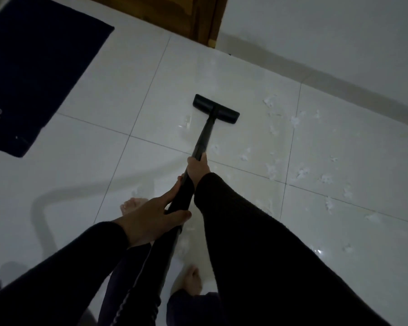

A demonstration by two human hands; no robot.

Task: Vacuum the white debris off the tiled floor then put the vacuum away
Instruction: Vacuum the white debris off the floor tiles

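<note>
Both the left hand (151, 217) and right hand (198, 167) grip the vacuum wand (204, 135); much white debris (299, 172) remains right of the floor nozzle (216, 108).

hands (151, 220): 2 | vacuum wand (204, 135): 1 | mat (33, 74): 1 | bare feet (192, 282): 2 | debris bits (300, 172): many

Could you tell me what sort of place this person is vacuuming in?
Most likely a room in a home, perhaps near an entrance. The floor is large glossy white tiles, a dark mat lies on it, and a wooden door is set in the plain wall. The person is barefoot.
</note>
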